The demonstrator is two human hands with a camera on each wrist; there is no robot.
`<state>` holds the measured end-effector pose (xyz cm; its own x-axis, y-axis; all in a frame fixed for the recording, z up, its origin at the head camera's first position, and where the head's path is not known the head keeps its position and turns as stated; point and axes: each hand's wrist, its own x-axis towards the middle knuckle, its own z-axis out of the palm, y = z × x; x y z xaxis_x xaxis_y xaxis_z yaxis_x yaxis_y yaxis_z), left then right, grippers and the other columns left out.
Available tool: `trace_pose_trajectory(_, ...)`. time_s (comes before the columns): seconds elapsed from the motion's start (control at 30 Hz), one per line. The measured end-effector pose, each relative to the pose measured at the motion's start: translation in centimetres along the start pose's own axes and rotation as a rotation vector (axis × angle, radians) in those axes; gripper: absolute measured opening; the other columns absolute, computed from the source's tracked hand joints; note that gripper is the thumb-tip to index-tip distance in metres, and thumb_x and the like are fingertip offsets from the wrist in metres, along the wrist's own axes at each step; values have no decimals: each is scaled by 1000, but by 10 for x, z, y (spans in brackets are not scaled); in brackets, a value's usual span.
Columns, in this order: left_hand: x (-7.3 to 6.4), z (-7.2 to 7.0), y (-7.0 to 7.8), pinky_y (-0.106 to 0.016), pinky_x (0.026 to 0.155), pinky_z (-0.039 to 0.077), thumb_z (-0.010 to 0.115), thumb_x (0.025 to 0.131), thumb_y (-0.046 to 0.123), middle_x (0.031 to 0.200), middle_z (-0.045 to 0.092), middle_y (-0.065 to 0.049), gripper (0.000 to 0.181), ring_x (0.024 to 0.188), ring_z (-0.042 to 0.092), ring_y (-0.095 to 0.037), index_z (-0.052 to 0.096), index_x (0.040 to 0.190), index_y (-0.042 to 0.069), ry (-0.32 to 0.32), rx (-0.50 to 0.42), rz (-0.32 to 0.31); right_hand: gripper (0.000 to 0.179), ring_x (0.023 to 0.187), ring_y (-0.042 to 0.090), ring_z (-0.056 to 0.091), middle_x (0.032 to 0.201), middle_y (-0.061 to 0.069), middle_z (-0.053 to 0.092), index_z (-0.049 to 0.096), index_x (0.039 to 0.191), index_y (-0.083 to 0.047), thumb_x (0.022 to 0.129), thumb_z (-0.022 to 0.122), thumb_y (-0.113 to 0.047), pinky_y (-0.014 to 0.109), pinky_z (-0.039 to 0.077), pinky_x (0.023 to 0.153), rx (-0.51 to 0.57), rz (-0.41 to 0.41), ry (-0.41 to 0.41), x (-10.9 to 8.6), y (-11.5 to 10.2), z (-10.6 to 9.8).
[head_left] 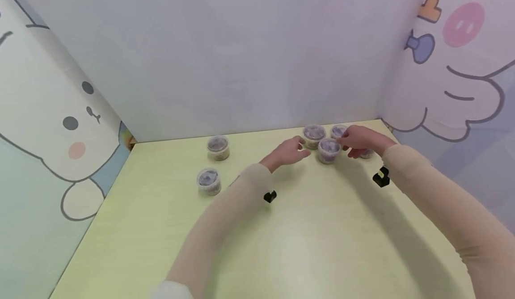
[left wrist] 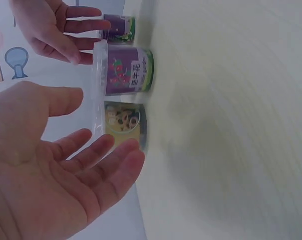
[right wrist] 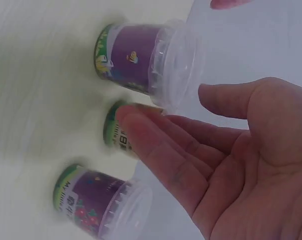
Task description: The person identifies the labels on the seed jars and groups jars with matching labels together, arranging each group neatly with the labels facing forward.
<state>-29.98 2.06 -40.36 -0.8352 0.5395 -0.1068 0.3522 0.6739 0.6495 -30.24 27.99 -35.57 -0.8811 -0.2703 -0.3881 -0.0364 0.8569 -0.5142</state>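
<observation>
My left hand (head_left: pixel 289 151), fingers apart and slightly bent, is just left of a group of small lidded plastic cups. Its fingertips overlap a yellow-labelled cup (left wrist: pixel 124 117) in the left wrist view; whether they touch it I cannot tell. At the front of the group is a purple-labelled cup (head_left: pixel 329 150) with a clear lid, upright between the two hands. My right hand (head_left: pixel 362 139) hovers over the group's right side with nothing in its grasp. It partly hides a back cup (head_left: pixel 339 131) and a purple-labelled cup (right wrist: pixel 88 200) on the right.
Two more lidded cups, one farther back (head_left: pixel 218 148) and one nearer (head_left: pixel 208 182), stand apart on the left side of the pale yellow table (head_left: pixel 281 245). A white wall (head_left: pixel 241 66) rises at the table's back edge. Cartoon-printed panels (head_left: pixel 80 156) flank both sides.
</observation>
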Motion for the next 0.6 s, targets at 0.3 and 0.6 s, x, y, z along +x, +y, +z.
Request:
trace_pose_trajectory(0.3, 25, 47, 14, -32, 93, 51, 55, 103, 44, 133, 62, -7, 47, 116, 60, -21, 54, 137, 11, 144, -319, -114, 52, 89, 34, 72, 119, 33, 62, 52, 131, 15, 109, 44, -32, 41, 62, 70, 194, 15, 39, 6, 24, 28)
trace_pose_trajectory(0.6, 33, 54, 21, -27, 57, 45, 58, 100, 50, 83, 64, -2, 36, 64, 55, -13, 65, 109, 16, 179, -352, -268, 51, 91, 36, 72, 118, 32, 61, 45, 134, 16, 108, 50, -27, 41, 62, 70, 293, 11, 158, 8, 23, 39)
